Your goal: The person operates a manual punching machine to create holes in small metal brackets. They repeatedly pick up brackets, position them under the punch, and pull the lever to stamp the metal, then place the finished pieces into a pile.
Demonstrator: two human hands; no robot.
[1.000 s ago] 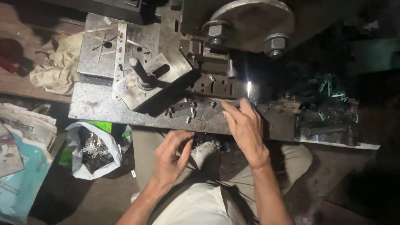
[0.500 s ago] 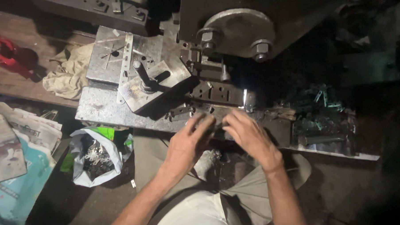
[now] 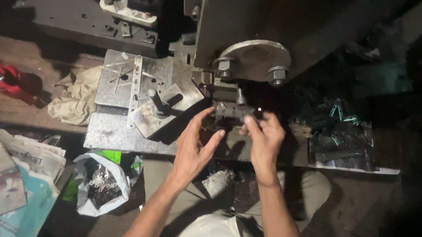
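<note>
Two hands at press die block (image 3: 232, 110) | left hand (image 3: 193, 148) fingers spread, empty, 7 o'clock of die | right hand (image 3: 264, 136) fingertips pinch a small dark piece at 4 o'clock | step: seating workpiece; next calls for fine alignment.

Dim, warm light falls on the steel plate (image 3: 117, 131) (right side nearly black); hands slightly motion-blurred.

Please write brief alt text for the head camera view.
Two bare hands, left hand open and right hand pinching at a dark metal die block, work under a grey press machine on a worn steel bench plate; a white plastic bag of scrap sits below.
</note>
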